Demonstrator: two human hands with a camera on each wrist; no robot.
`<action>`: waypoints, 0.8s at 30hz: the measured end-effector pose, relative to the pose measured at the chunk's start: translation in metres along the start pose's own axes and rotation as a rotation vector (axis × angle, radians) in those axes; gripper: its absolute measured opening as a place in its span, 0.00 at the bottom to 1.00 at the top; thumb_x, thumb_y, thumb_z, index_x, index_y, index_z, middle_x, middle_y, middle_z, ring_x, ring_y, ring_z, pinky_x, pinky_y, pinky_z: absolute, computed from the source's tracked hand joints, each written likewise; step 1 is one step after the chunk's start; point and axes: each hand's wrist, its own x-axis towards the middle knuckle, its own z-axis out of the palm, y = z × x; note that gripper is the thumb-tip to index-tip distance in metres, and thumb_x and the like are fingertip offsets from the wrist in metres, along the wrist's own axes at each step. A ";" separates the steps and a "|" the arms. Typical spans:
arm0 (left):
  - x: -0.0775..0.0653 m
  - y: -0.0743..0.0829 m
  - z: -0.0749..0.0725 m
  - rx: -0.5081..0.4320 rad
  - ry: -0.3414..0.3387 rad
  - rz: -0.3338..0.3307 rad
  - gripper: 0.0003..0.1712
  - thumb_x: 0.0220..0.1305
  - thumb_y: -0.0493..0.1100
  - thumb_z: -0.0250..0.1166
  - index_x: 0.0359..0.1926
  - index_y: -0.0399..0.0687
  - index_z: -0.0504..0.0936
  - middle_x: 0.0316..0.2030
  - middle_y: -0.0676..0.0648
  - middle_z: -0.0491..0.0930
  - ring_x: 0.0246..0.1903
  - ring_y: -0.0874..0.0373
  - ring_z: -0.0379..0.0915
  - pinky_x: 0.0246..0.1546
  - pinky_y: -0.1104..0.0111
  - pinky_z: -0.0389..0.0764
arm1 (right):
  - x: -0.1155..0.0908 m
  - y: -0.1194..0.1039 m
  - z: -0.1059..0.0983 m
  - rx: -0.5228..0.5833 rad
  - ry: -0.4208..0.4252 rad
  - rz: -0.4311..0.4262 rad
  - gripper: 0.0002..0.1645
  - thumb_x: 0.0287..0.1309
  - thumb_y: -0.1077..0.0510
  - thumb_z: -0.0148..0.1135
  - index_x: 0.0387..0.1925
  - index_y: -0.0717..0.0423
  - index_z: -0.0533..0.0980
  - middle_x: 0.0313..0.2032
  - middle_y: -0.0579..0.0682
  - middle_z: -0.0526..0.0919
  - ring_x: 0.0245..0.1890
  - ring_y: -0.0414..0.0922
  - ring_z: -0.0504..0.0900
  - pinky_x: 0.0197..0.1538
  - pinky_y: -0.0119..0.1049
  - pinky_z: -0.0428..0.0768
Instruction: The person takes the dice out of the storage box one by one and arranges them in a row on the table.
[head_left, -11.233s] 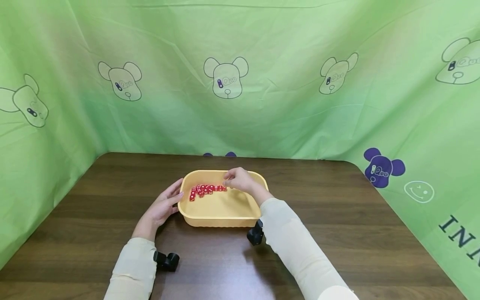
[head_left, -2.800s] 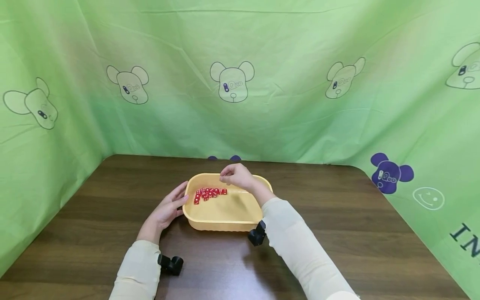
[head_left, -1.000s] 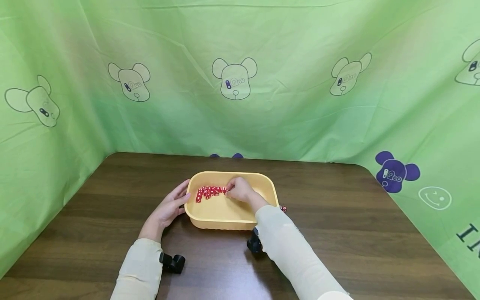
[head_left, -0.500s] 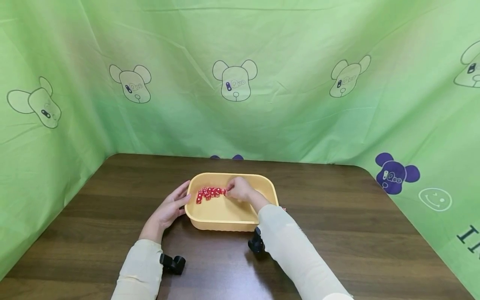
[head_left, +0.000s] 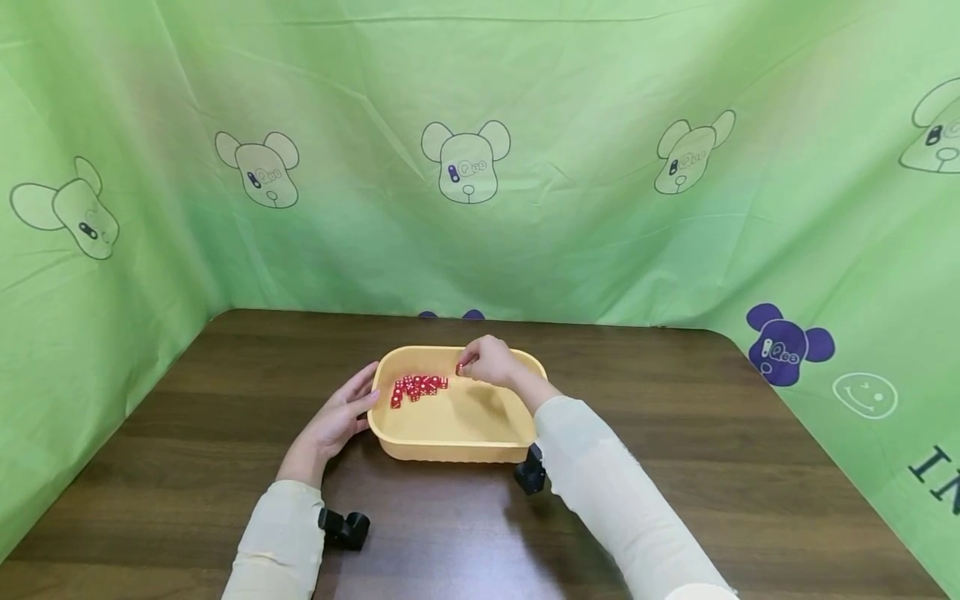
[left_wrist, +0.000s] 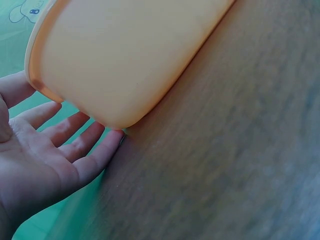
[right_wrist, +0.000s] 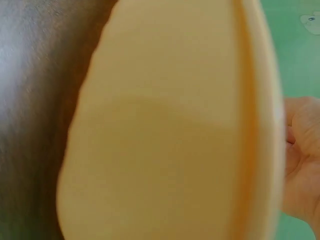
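A yellow plastic bin (head_left: 450,451) stands on the table, with several red dice (head_left: 415,388) with white pips clustered at its left inside. My right hand (head_left: 491,363) is over the bin's back right part, pinching one red die (head_left: 460,369) between thumb and fingertips, apart from the cluster. In the right wrist view, the bin's wall (right_wrist: 160,125) hides the fingertips and the die. My left hand (head_left: 339,414) touches the bin's left end, its thumb near the rim. The left wrist view shows its fingers (left_wrist: 95,159) extended and loosely spread against the bin's outer wall (left_wrist: 115,65).
The brown wood-grain table (head_left: 675,450) extends around the bin. A green printed curtain (head_left: 585,250) rises behind the table and at both sides. Black wrist cameras (head_left: 345,528) sit on both sleeves, the right one close to the bin's front right corner.
My right hand has picked one die from the cluster's right end and lifted it up and slightly rightward. Dice glimpsed right of the bin earlier are now out of sight. The left hand stays put.
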 end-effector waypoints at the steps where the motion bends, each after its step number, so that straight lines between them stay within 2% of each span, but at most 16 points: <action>1: 0.000 0.000 0.000 -0.001 -0.001 0.000 0.31 0.64 0.34 0.44 0.66 0.49 0.44 0.63 0.40 0.44 0.58 0.44 0.48 0.43 0.60 0.68 | -0.001 -0.001 -0.003 -0.005 0.003 -0.008 0.05 0.44 0.65 0.62 0.24 0.65 0.78 0.20 0.50 0.79 0.18 0.35 0.69 0.26 0.27 0.68; 7: 0.000 0.000 0.000 -0.006 0.000 0.001 0.31 0.64 0.34 0.44 0.66 0.48 0.44 0.64 0.40 0.44 0.58 0.44 0.47 0.43 0.60 0.68 | -0.008 -0.005 -0.026 -0.024 -0.008 -0.027 0.04 0.46 0.65 0.60 0.26 0.63 0.78 0.22 0.48 0.79 0.24 0.39 0.74 0.31 0.30 0.71; 12: 0.000 -0.001 0.000 -0.004 0.008 -0.008 0.31 0.64 0.34 0.44 0.66 0.49 0.45 0.64 0.41 0.44 0.58 0.45 0.48 0.43 0.60 0.68 | -0.014 -0.005 -0.043 -0.028 -0.013 -0.046 0.04 0.46 0.64 0.60 0.26 0.62 0.78 0.22 0.47 0.79 0.24 0.39 0.74 0.32 0.31 0.71; 17: -0.001 0.000 0.001 0.008 0.012 -0.008 0.31 0.64 0.34 0.44 0.66 0.49 0.44 0.64 0.41 0.44 0.58 0.45 0.48 0.43 0.60 0.67 | -0.020 0.001 -0.057 -0.023 0.005 -0.069 0.04 0.47 0.64 0.59 0.27 0.62 0.78 0.22 0.47 0.79 0.25 0.39 0.75 0.31 0.31 0.71; 24: 0.000 -0.001 0.000 0.013 -0.001 -0.001 0.31 0.64 0.35 0.44 0.66 0.48 0.44 0.64 0.41 0.43 0.58 0.45 0.48 0.44 0.60 0.67 | -0.032 0.015 -0.076 -0.013 0.036 -0.049 0.06 0.48 0.65 0.57 0.29 0.63 0.78 0.24 0.48 0.79 0.26 0.41 0.76 0.32 0.34 0.72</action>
